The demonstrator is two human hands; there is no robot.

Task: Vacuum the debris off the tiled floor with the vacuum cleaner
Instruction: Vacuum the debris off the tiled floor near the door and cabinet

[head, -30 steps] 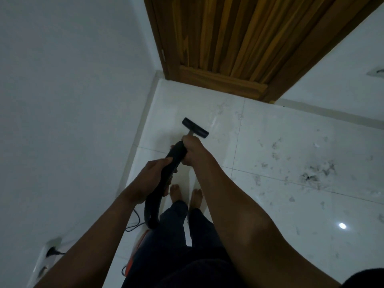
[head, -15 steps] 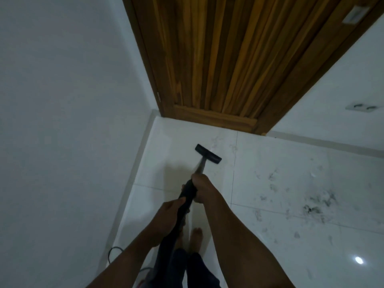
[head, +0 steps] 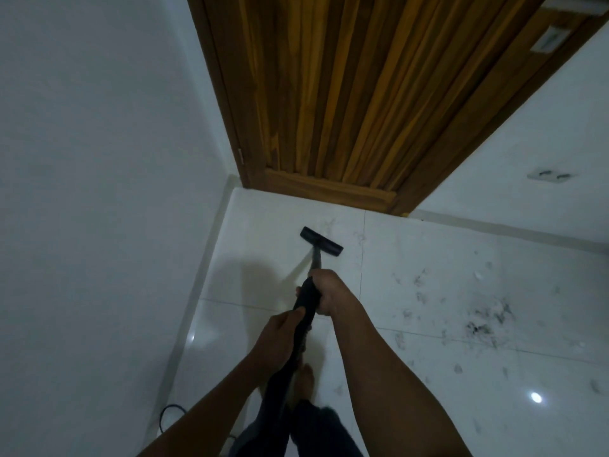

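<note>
Wrapping fingers of my left hand [head: 280,338] and right hand [head: 333,291] round the vacuum wand [head: 304,303], I see debris [head: 484,321] at three o'clock.

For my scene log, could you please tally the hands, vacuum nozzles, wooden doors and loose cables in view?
Hands: 2 (left hand and right hand, both gripping the vacuum wand)
Vacuum nozzle: 1
Wooden door: 1
Black cable by the left wall: 1
Total: 5
</note>
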